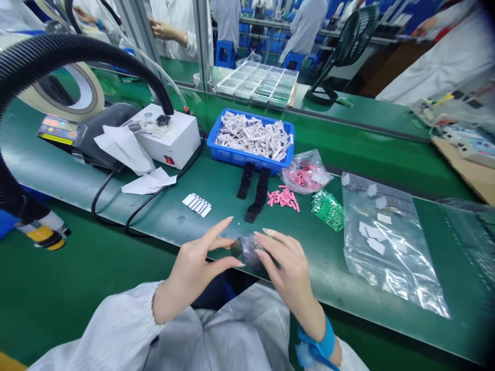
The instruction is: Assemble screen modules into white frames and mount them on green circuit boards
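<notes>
Near the front edge of the bench, a small dark block (236,248) sits at the mouth of a crumpled clear plastic bag (250,248). My left hand (189,268) pinches the block from the left between thumb and a finger, its index finger raised. From the other side, the fingers of my right hand (288,260) are closed on the clear plastic. What exactly the block is, I cannot make out. Just beyond my hands lie black straps (257,198), a row of white strips (197,204) and a pile of pink pieces (284,199).
Behind stands a blue bin (247,154) full of white parts. Green circuit boards (328,210) and a large clear bag (386,247) lie to the right. At left are a white box (174,136), a tape roll (87,93) and a black hose (96,51). Co-workers sit beyond.
</notes>
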A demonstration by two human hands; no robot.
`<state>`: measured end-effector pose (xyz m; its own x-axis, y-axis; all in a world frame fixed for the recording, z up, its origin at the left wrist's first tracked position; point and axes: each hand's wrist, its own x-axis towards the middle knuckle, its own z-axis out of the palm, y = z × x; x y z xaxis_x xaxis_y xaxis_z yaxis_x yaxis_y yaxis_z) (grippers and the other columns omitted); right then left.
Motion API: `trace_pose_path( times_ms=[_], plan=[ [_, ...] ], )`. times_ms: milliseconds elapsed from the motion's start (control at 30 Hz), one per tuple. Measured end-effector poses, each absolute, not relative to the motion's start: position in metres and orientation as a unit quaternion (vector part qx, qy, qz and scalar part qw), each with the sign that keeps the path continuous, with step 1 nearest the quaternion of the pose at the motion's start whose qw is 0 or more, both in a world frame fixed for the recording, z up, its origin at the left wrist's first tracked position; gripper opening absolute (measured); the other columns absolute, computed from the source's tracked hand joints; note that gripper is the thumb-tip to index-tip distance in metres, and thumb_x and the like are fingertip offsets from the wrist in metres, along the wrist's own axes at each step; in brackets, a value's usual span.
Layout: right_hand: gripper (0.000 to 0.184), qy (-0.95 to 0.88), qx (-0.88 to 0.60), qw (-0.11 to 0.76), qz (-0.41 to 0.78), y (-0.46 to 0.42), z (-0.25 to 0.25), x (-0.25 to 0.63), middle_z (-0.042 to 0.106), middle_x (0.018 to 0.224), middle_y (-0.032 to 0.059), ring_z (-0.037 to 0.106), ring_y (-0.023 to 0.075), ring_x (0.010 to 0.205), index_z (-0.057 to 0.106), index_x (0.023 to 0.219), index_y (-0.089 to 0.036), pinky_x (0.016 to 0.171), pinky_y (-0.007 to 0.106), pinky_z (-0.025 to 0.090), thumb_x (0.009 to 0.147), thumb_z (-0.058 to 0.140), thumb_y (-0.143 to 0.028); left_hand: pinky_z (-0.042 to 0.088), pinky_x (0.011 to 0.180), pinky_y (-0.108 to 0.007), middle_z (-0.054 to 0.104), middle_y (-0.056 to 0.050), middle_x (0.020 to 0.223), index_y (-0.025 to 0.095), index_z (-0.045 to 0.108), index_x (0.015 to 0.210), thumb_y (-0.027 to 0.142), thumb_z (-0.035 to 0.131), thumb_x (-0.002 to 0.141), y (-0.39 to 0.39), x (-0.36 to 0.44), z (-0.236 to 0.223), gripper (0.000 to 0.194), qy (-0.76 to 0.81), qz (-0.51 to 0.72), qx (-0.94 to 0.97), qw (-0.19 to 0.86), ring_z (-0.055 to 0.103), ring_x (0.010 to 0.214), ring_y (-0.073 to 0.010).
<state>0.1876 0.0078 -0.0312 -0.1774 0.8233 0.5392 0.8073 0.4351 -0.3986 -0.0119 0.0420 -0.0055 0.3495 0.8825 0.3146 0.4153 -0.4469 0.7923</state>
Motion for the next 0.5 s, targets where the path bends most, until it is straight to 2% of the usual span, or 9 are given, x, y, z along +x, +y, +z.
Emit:
trace_pose_path(
  times_ms=[100, 133, 233, 300, 367, 433, 500],
  plan=[
    [0.044, -0.775, -0.5, 0.376, 0.088, 0.012, -0.01, 0.19, 0.061, 0.117, 0.0066, 0.054, 0.0157, 0.111, 0.054, 0.12, -0.015, 0.093, 0.032, 0.046, 0.083, 0.059, -0.039, 0.056, 0.067, -0.02, 0.075, 0.001, 0.087, 0.03, 0.031, 0.141, 0.039, 0.065, 0.077, 0.05, -0.008, -0.006, 0.073, 0.363, 0.374, 0.821, 0.234, 0.071, 0.074, -0.0136],
    [0.045, -0.782, -0.491, 0.374, 0.088, 0.013, -0.006, 0.19, 0.061, 0.118, 0.0067, 0.054, 0.0161, 0.112, 0.054, 0.119, -0.016, 0.093, 0.032, 0.047, 0.082, 0.06, -0.042, 0.056, 0.07, -0.022, 0.075, 0.001, 0.089, 0.03, 0.027, 0.142, 0.038, 0.062, 0.08, 0.052, -0.006, -0.006, 0.072, 0.344, 0.367, 0.837, 0.216, 0.071, 0.076, -0.0142],
    [0.031, -0.79, -0.48, 0.378, 0.049, 0.016, -0.001, 0.19, 0.063, 0.112, 0.0054, 0.057, 0.0157, 0.106, 0.06, 0.107, -0.019, 0.089, 0.031, 0.049, 0.084, 0.057, -0.039, 0.057, 0.073, -0.026, 0.074, -0.003, 0.094, 0.026, 0.022, 0.144, 0.033, 0.052, 0.088, 0.055, 0.002, -0.005, 0.065, 0.294, 0.346, 0.877, 0.159, 0.071, 0.081, -0.017],
    [0.027, -0.785, -0.48, 0.391, 0.035, 0.017, -0.004, 0.194, 0.065, 0.104, 0.0049, 0.059, 0.0144, 0.1, 0.062, 0.101, -0.019, 0.085, 0.027, 0.051, 0.085, 0.055, -0.04, 0.058, 0.072, -0.027, 0.074, -0.004, 0.093, 0.023, 0.025, 0.143, 0.032, 0.046, 0.091, 0.058, 0.008, -0.005, 0.057, 0.273, 0.335, 0.893, 0.13, 0.071, 0.081, -0.0176],
    [0.027, -0.774, -0.479, 0.413, 0.026, 0.018, -0.012, 0.203, 0.067, 0.096, 0.0045, 0.062, 0.0126, 0.092, 0.063, 0.097, -0.019, 0.08, 0.023, 0.053, 0.086, 0.054, -0.041, 0.058, 0.071, -0.025, 0.074, -0.004, 0.094, 0.022, 0.031, 0.14, 0.041, 0.047, 0.089, 0.064, 0.012, -0.006, 0.057, 0.261, 0.323, 0.901, 0.123, 0.071, 0.08, -0.0169],
    [0.025, -0.758, -0.474, 0.448, 0.014, 0.017, -0.025, 0.217, 0.068, 0.088, 0.0038, 0.064, 0.0109, 0.083, 0.064, 0.092, -0.019, 0.075, 0.018, 0.053, 0.086, 0.054, -0.041, 0.057, 0.075, -0.025, 0.072, -0.006, 0.103, 0.022, 0.038, 0.136, 0.049, 0.051, 0.083, 0.079, 0.015, -0.007, 0.061, 0.258, 0.313, 0.905, 0.129, 0.07, 0.087, -0.017],
    [0.022, -0.739, -0.477, 0.477, 0.004, 0.014, -0.042, 0.232, 0.069, 0.083, 0.0029, 0.065, 0.0104, 0.077, 0.065, 0.09, -0.02, 0.071, 0.016, 0.054, 0.085, 0.056, -0.039, 0.055, 0.084, -0.027, 0.068, -0.007, 0.115, 0.023, 0.047, 0.129, 0.048, 0.054, 0.082, 0.104, 0.019, -0.005, 0.054, 0.268, 0.313, 0.901, 0.138, 0.067, 0.099, -0.0185]
  ],
)
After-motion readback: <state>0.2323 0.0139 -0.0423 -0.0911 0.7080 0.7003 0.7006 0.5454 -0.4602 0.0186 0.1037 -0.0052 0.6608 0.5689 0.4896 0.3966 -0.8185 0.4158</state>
